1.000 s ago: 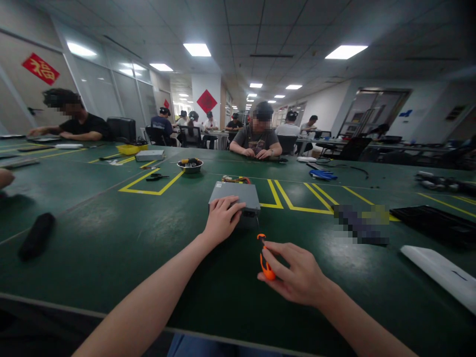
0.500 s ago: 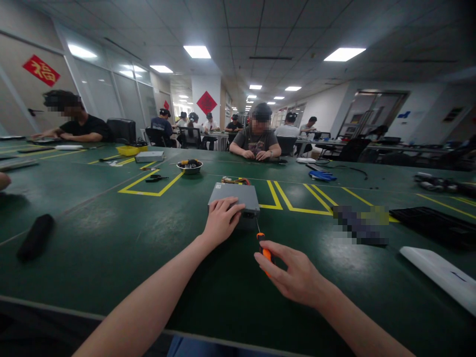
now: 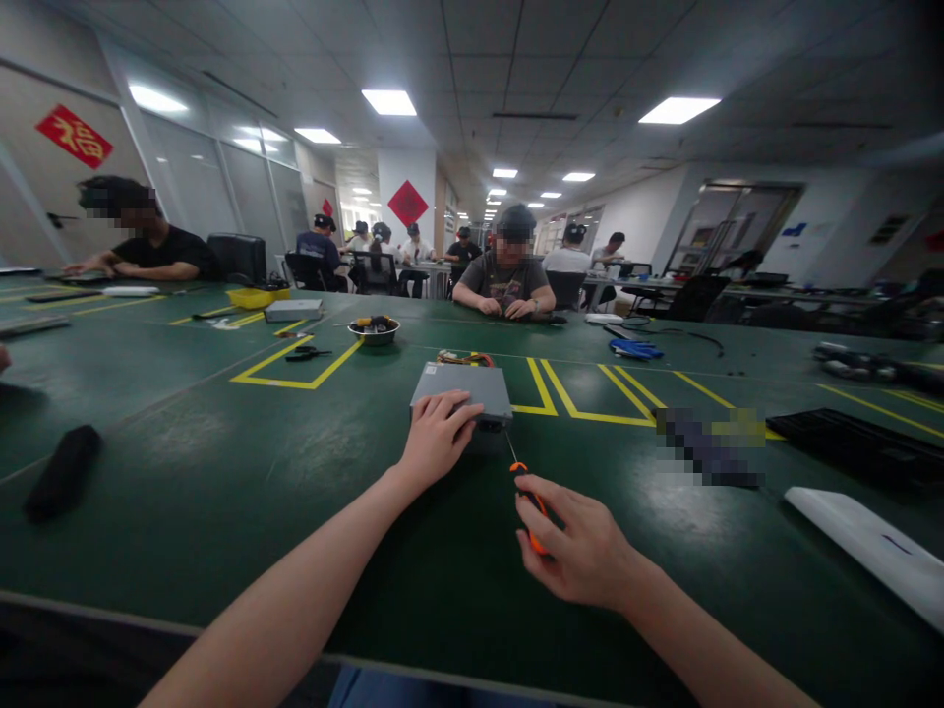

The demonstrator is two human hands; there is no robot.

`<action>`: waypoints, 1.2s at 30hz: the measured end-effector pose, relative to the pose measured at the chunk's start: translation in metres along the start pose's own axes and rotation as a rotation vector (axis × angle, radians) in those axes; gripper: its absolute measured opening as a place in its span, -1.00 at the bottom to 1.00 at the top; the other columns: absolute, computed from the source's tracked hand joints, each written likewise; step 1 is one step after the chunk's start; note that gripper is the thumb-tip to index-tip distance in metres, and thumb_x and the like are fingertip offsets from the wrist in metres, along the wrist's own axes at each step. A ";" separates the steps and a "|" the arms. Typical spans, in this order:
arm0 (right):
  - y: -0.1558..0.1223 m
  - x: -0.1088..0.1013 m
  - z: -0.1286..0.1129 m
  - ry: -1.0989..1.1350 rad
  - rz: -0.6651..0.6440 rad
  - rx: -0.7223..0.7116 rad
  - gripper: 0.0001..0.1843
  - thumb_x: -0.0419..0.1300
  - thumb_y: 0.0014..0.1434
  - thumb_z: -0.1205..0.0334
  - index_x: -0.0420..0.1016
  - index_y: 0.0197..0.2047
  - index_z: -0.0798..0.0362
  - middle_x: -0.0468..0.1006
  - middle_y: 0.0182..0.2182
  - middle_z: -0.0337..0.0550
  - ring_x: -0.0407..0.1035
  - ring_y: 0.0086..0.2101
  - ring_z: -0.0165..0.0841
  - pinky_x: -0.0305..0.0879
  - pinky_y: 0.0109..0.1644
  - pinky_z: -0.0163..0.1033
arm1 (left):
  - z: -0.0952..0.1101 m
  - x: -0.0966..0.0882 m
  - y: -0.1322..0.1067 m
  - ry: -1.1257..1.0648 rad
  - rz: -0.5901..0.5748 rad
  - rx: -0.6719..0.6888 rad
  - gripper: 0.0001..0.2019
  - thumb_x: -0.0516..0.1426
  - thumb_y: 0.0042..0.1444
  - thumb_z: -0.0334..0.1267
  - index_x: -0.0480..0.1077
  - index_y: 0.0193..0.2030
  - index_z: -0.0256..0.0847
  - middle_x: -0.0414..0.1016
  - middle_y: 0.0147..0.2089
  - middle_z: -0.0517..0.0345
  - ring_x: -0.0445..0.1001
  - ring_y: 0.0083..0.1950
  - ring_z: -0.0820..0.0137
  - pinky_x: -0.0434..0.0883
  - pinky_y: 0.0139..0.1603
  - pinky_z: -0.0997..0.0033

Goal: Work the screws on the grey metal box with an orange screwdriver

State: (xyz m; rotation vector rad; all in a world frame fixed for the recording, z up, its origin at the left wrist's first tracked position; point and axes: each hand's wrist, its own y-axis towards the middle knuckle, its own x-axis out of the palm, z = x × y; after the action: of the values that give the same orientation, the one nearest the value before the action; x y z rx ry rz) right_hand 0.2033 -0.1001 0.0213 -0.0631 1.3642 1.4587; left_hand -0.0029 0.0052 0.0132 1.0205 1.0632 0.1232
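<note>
A grey metal box (image 3: 483,385) with coloured wires at its far side lies on the green table (image 3: 221,472). My left hand (image 3: 437,436) rests flat on the box's near left corner, fingers spread. My right hand (image 3: 575,546) is closed around the orange handle of a screwdriver (image 3: 525,492). The thin shaft points up and away to the box's near right corner, and its tip sits at the box's side.
A black pouch (image 3: 63,470) lies at left, a white flat panel (image 3: 870,551) and a black tray (image 3: 855,444) at right. A metal bowl (image 3: 376,328), black pliers (image 3: 308,352) and a yellow bin (image 3: 255,295) sit farther back. Other people sit across the table.
My right hand has turned the screwdriver from upright in my fingers to pointing at the box, with its tip now at the box's near right corner. My left hand has stayed on the box.
</note>
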 end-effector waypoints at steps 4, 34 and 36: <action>0.000 0.003 0.001 -0.035 0.025 -0.025 -0.81 0.05 0.17 0.36 0.33 -0.13 0.19 0.45 -0.22 0.08 0.42 -0.26 -0.34 0.42 -0.26 -0.31 | 0.000 -0.001 0.000 0.006 -0.006 -0.002 -0.74 -0.01 0.18 -0.27 0.33 -0.01 0.00 0.35 0.09 0.16 0.27 0.12 0.31 0.13 0.06 0.20; 0.007 0.010 0.001 0.034 0.007 -0.056 -0.80 0.01 0.11 0.37 0.34 -0.17 0.14 0.41 -0.24 0.04 0.37 -0.29 -0.35 0.38 -0.28 -0.30 | 0.002 0.000 0.002 -0.006 0.000 -0.016 -0.73 0.02 0.14 -0.31 0.34 -0.02 0.00 0.35 0.08 0.14 0.28 0.10 0.29 0.14 0.06 0.18; 0.011 0.011 0.000 0.027 -0.017 -0.056 -0.79 -0.01 0.12 0.38 0.34 -0.17 0.15 0.41 -0.24 0.06 0.38 -0.28 -0.34 0.39 -0.28 -0.31 | 0.002 0.000 0.002 -0.007 0.000 -0.017 -0.73 0.02 0.14 -0.31 0.34 -0.03 0.00 0.35 0.08 0.14 0.28 0.10 0.29 0.14 0.06 0.18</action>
State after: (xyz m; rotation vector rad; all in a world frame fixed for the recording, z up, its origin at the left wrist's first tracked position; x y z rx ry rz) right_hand 0.1907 -0.0901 0.0216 -0.1298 1.3416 1.4864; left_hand -0.0002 0.0049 0.0148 1.0047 1.0539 0.1287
